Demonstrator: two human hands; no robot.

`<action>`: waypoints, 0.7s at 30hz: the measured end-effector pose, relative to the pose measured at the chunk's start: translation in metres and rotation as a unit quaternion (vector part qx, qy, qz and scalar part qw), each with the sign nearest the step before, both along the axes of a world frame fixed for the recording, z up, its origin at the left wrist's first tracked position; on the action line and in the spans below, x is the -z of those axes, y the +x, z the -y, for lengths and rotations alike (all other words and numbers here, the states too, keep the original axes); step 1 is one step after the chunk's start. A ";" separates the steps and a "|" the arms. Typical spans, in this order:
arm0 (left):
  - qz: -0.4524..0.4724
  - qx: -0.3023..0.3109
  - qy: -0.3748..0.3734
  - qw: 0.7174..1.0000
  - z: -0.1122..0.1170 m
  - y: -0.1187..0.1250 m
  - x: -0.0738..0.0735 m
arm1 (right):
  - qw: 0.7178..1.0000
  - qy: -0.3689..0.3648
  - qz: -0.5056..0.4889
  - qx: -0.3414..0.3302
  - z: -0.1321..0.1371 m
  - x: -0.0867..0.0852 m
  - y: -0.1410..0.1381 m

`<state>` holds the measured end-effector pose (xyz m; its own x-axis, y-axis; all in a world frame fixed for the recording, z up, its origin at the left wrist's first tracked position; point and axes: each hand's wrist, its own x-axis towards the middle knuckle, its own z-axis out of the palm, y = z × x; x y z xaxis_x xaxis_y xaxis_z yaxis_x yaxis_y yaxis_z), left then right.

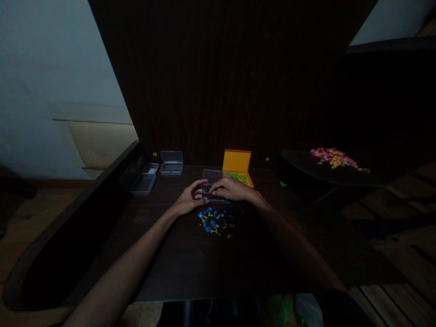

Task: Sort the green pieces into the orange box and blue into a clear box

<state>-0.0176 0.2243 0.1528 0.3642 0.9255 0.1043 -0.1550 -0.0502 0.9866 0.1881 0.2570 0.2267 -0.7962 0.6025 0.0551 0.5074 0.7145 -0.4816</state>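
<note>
A small clear plastic box with its lid raised sits on the dark tabletop in front of me. Around its left side curl the fingers and thumb of my left hand, steadying it. My right hand reaches in from the right, fingertips pinched together inside the box; whatever they hold is hidden. Close in front of the box lies a loose pile of tiny blue, yellow and dark toy bricks. An orange box, lid up, stands just behind my right hand with small green pieces in it.
Two more open clear boxes, one at the back and one by the left side panel, stand on the tabletop. A heap of pink and yellow pieces lies on a dark surface to the right. A tall dark panel rises behind.
</note>
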 end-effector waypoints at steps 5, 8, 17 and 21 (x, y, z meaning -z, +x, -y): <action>0.009 -0.012 0.000 1.000 0.000 -0.001 0.001 | 0.995 0.045 -0.065 0.056 0.002 -0.014 0.017; 0.013 -0.021 -0.001 1.000 0.000 0.000 0.002 | 0.987 0.056 -0.112 0.098 0.007 -0.016 0.032; -0.005 -0.058 0.010 0.998 0.001 0.001 -0.003 | 0.942 0.026 -0.229 0.244 0.024 0.050 0.063; -0.005 -0.069 0.014 0.997 0.001 0.000 -0.003 | 0.902 0.027 -0.298 0.312 0.028 0.075 0.062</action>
